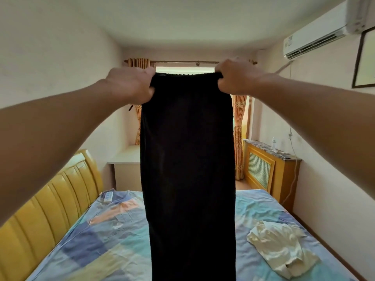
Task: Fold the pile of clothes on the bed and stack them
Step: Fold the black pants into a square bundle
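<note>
A long black garment (188,169), likely trousers, hangs straight down in front of me, held up high by its elastic waistband. My left hand (129,84) grips the waistband's left end and my right hand (237,77) grips its right end. Its lower part runs out of the bottom of the view and hides the middle of the bed (97,240). A crumpled cream satin garment (284,250) lies on the bed at the right.
The bed has a patchwork blue sheet and a yellow padded headboard (50,201) on the left. A remote control (107,196) lies near the bed's far left corner. Beyond are a white desk (125,157), a wooden radiator cover (269,169), curtains and a wall air conditioner (318,35).
</note>
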